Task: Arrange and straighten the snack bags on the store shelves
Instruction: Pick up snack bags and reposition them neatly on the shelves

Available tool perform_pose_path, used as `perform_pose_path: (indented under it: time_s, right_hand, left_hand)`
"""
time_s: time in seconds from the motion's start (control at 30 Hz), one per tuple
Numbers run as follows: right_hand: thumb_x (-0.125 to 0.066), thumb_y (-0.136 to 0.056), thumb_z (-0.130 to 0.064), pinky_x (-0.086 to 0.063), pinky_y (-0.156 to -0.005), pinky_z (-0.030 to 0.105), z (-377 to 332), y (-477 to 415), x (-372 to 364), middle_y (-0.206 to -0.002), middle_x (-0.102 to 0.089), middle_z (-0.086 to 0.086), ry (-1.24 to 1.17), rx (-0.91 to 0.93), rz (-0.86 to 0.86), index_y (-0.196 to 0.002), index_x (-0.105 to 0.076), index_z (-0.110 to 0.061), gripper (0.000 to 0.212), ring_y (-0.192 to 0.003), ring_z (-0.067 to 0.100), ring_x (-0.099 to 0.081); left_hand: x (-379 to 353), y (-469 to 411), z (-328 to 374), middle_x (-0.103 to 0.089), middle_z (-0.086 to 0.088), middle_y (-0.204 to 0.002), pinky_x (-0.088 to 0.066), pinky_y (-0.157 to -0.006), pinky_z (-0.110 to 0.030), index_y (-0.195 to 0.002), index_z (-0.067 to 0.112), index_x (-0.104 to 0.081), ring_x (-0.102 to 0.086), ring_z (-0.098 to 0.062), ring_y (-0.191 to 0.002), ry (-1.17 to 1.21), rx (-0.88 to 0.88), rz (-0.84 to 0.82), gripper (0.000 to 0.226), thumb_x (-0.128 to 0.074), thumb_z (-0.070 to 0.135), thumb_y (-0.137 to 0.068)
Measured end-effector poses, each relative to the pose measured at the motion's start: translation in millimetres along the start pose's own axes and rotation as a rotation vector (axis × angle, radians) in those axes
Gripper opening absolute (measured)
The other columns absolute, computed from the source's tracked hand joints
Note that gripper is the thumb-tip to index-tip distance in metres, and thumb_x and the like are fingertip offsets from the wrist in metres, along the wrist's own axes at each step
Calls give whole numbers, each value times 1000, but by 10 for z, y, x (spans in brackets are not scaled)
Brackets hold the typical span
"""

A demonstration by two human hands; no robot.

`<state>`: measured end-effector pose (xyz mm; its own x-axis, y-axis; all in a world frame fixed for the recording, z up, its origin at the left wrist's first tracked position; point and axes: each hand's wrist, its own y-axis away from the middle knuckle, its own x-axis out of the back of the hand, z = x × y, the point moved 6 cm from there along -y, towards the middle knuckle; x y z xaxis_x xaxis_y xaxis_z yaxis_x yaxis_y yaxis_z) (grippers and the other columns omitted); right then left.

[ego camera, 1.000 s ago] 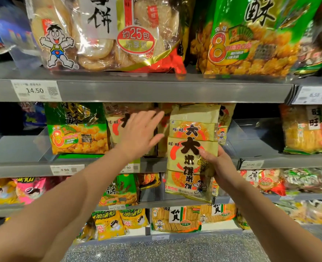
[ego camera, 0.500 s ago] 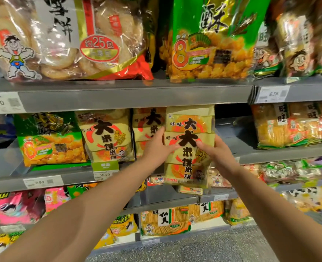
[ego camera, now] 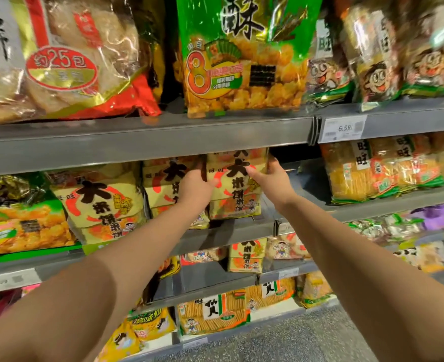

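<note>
A tall yellow rice-cracker bag [ego camera: 238, 190] with big black characters stands upright on the second grey shelf [ego camera: 231, 231], under the shelf above. My left hand [ego camera: 196, 185] grips its left edge and my right hand [ego camera: 268, 178] grips its right edge, thumb across the front. Two like yellow bags stand to its left, one [ego camera: 163, 186] just behind my left hand and one [ego camera: 101, 207] farther left and nearer the front.
The top shelf [ego camera: 148, 142] holds a big red-and-clear cracker bag [ego camera: 67, 56] and a green bag [ego camera: 244, 56]. Orange bags [ego camera: 388, 168] fill the right of the second shelf, a green one [ego camera: 20, 223] the left. Lower shelves hold more snack bags above a speckled floor [ego camera: 281, 340].
Both hands have carried the yellow bag up and back, from in front of the lower shelves onto the second shelf. My left hand left the other bags and took its left edge.
</note>
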<state>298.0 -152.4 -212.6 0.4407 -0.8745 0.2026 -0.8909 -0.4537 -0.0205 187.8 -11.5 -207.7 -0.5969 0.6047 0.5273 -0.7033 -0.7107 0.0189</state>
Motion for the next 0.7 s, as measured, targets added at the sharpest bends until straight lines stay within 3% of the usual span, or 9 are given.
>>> perform_pose_path:
  time_s: [0.1, 0.17, 0.2, 0.27, 0.33, 0.43, 0.57, 0.7]
  right_hand:
    - [-72, -80, -17, -49, -90, 33, 7, -16, -50, -104, -61, -4, 96, 64, 11, -98, -51, -31, 31, -101, 16, -60]
    - [-77, -73, -20, -44, -101, 39, 84, 8, -40, -126, -52, 3, 232, 105, 94, -124, -46, -23, 60, -119, 19, -51]
    - [-79, -73, -21, -37, -108, 41, 120, 54, -30, -140, -42, 6, 301, 95, 133, -139, -33, -18, 80, -130, 20, -41]
    - [-78, -74, -21, -25, -115, 39, 145, 165, -36, -152, -24, 7, 447, 146, 189, -147, -15, -15, 96, -141, 20, -22]
    - [-78, -73, -20, -24, -115, 38, 35, 263, -75, -152, -23, 11, 614, 323, 241, -145, -22, -13, 92, -141, 25, -19]
    - [-81, -68, -22, -29, -109, 42, -89, 256, -215, -137, -41, 17, 908, 558, 232, -132, -41, -12, 76, -129, 35, -34]
    - [-80, -66, -30, -34, -102, 40, -10, 118, -346, -118, -51, 13, 1206, 548, 164, -125, -45, -16, 70, -112, 35, -44]
    - [-73, -75, -28, -31, -103, 39, 48, 57, -431, -122, -50, 12, 1267, 536, 149, -130, -39, -17, 66, -113, 33, -42]
  left_hand:
    - [-2, 8, 26, -44, 2, -65, -35, -51, -27, -65, 15, -41, -46, -15, -61, -106, -86, 34, 32, -63, 24, -86]
    - [7, 54, 10, -49, 1, -86, -46, -68, -30, -85, 9, -50, -53, -18, -79, -186, -162, 84, 24, -65, 28, -84]
    - [25, 88, -18, -43, -1, -96, -44, -75, -31, -99, 7, -48, -49, -19, -88, -272, -195, 125, 32, -65, 31, -84]
    - [77, 176, 9, -39, -9, -101, -40, -80, -34, -119, 8, -41, -42, -24, -92, -509, -379, 232, 49, -65, 32, -84]
    - [29, 243, 97, -46, -18, -105, -42, -82, -40, -132, 13, -36, -46, -30, -91, -781, -626, 281, 63, -69, 30, -81]
    - [-103, 105, 139, -52, -12, -118, -42, -86, -41, -140, 23, -27, -53, -32, -106, -1011, -642, 129, 65, -59, 40, -86]
    - [-80, 2, 191, -60, 0, -89, -40, -58, -29, -132, 24, -39, -63, -22, -85, -1085, -666, 133, 55, -51, 51, -86]
    - [-81, -81, 136, -62, 3, -87, -42, -57, -28, -128, 23, -43, -64, -20, -87, -1078, -659, 115, 51, -51, 51, -86]
